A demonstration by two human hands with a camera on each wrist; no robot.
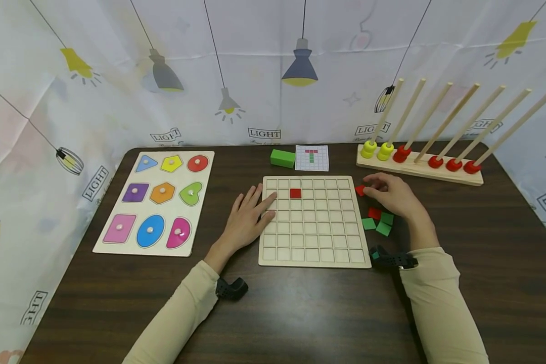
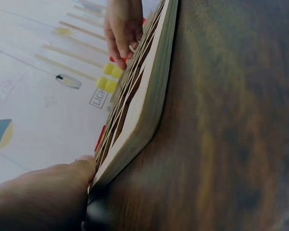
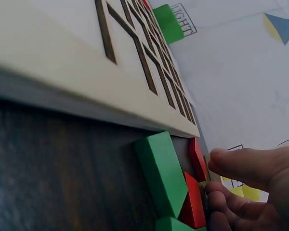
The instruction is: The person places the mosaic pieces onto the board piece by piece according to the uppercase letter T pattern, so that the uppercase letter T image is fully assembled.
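Note:
A pale wooden grid board [image 1: 315, 258] lies flat, with one red square tile [image 1: 295, 193] in an upper cell. My left hand [image 1: 249, 217] rests on the board's left edge, fingers extended and spread. Beyond the upper right edge, my right hand [image 1: 393, 194] reaches to a loose red tile [image 1: 360, 190], the thumb tip right at it and the index fingertip apart from the thumb. In the right wrist view, the thumb [image 3: 226, 161] overlaps this area, near another red tile [image 3: 193, 204] and a green tile [image 3: 161, 171].
Behind the board are a green block [image 1: 282, 158] and a card with a red-and-green T pattern [image 1: 312, 158]. A peg stand [image 1: 418, 170] with yellow and red beads stands back right. A knobbed shape puzzle [image 1: 141, 207] lies left. Several green tiles [image 1: 384, 228] lie right of the board.

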